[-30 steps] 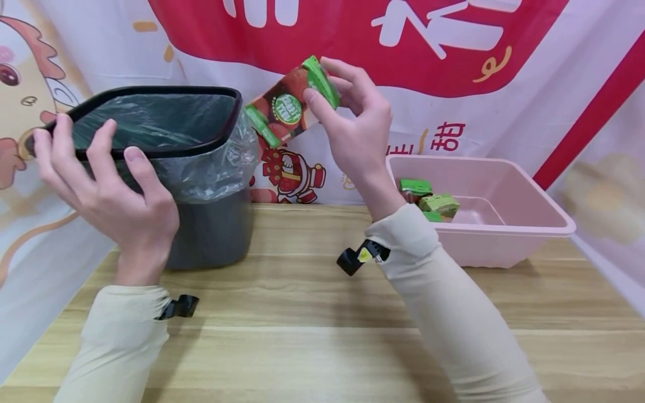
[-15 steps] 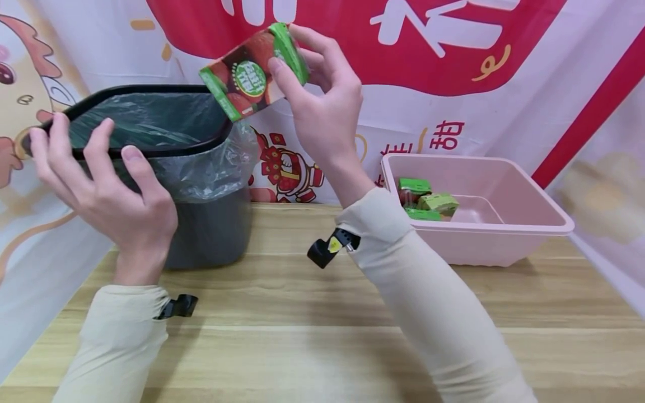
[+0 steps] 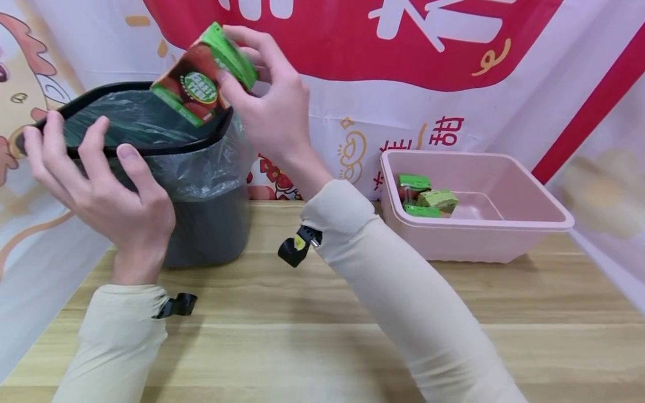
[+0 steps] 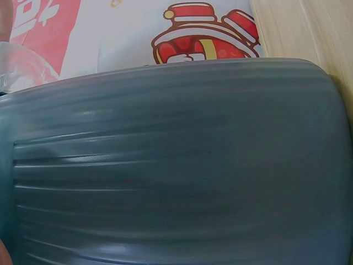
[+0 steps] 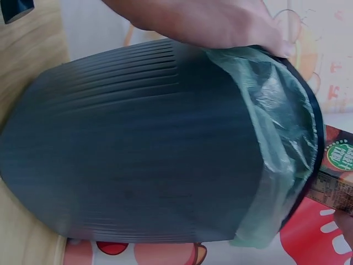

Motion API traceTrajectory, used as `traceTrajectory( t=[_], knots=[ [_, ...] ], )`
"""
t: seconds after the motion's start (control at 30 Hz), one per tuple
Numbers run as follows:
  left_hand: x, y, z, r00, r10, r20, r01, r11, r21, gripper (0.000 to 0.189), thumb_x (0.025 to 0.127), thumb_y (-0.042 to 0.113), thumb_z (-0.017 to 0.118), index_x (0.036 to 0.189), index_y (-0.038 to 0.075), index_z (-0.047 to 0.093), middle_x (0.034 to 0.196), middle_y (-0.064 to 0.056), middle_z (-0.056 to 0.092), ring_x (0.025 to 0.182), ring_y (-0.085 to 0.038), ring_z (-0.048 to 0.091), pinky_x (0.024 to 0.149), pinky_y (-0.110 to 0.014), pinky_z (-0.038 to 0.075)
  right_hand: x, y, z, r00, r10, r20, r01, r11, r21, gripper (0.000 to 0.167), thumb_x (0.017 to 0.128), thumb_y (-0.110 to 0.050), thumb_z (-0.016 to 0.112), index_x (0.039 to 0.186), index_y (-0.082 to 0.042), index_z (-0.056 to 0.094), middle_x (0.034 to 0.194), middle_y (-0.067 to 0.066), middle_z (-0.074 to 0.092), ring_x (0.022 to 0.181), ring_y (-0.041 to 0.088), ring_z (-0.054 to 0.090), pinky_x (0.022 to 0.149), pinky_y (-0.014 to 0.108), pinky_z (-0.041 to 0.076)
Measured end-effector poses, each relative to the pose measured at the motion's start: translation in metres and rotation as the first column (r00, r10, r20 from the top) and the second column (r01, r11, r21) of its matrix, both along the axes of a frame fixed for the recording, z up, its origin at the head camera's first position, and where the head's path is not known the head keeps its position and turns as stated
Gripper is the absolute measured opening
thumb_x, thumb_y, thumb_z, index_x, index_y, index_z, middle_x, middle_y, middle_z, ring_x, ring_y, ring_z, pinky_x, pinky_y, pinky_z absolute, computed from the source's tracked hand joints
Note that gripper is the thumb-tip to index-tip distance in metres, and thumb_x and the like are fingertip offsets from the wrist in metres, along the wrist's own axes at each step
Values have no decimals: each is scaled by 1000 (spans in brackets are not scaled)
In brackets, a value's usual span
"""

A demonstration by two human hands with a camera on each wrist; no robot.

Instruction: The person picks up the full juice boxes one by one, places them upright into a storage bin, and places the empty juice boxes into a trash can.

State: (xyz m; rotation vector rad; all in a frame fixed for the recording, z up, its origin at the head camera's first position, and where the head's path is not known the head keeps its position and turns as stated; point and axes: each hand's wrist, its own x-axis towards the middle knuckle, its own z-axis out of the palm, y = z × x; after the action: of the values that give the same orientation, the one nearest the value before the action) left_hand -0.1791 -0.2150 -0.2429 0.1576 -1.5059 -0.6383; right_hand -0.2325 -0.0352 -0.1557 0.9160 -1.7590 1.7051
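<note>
My right hand [image 3: 274, 98] pinches a juice box [image 3: 201, 81] between thumb and fingers. It has a green top, dark sides with reddish-brown fruit pictures and a round green label. Tilted, it hangs over the right part of the mouth of a grey trash bin [image 3: 206, 229], whose black rim [image 3: 171, 148] holds a clear plastic liner [image 3: 196, 176]. On the near left side of the bin, my left hand [image 3: 118, 196] rests spread, fingertips at the rim. In the right wrist view the juice box [image 5: 339, 165] shows just past the rim. The left wrist view shows mostly the bin's wall [image 4: 193, 165].
To the right stands a pink plastic tub [image 3: 478, 240] with several green-topped boxes [image 3: 435, 198] at its left end. Bin and tub stand on a wooden table [image 3: 262, 347]. A printed cloth [image 3: 342, 101] hangs close behind them.
My right hand has carried the juice box leftward, from right of the bin to over its mouth. My left hand has stayed at the rim.
</note>
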Motion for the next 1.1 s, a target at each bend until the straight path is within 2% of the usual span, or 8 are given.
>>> traceTrajectory(
  t=[0.13,0.27,0.4,0.6,0.8,1.1],
  knots=[
    [0,0,0,1000,-2,9,2,1000,-1,42,98,34,51,130,15,72,157,-7,53,154,-33,33,134,-34,14,0,-7,1,998,-13,59,6,992,123,55,97,-13,75,149,-12,58,142,8,67,120,9,65,95,16,57],
    [0,1,1,1000,-4,10,4,1000,2,42,98,34,51,130,15,72,157,-8,53,154,-33,33,134,-34,14,0,-12,2,996,-54,75,34,969,245,56,96,-16,77,149,-17,59,145,3,66,123,6,60,96,12,53],
    [1,3,3,1000,-11,-11,11,1000,2,41,98,31,51,128,14,73,156,-7,54,154,-33,33,134,-34,15,-3,-18,2,994,-85,66,56,932,358,57,96,-21,79,150,-21,60,147,0,65,125,5,58,95,11,52],
    [-3,-1,2,999,-4,-36,4,1000,-9,42,97,33,51,126,15,75,156,-2,54,155,-29,34,134,-34,17,-8,-24,1,995,-92,48,57,870,490,55,96,-25,78,149,-23,61,146,-1,65,121,6,59,93,11,50],
    [-1,1,2,1000,-5,-29,5,1000,-10,41,97,32,51,125,14,74,156,-4,54,154,-31,33,134,-34,17,-9,-24,3,995,-92,48,51,835,548,55,97,-26,78,149,-24,61,143,-3,66,119,6,58,94,11,48],
    [1,3,2,1000,-9,-27,9,1000,-12,41,97,32,50,125,14,74,155,-6,55,154,-33,34,134,-35,16,-10,-22,2,993,-96,75,35,816,576,54,97,-28,78,149,-27,62,143,-4,66,118,6,58,93,12,49]
  ],
)
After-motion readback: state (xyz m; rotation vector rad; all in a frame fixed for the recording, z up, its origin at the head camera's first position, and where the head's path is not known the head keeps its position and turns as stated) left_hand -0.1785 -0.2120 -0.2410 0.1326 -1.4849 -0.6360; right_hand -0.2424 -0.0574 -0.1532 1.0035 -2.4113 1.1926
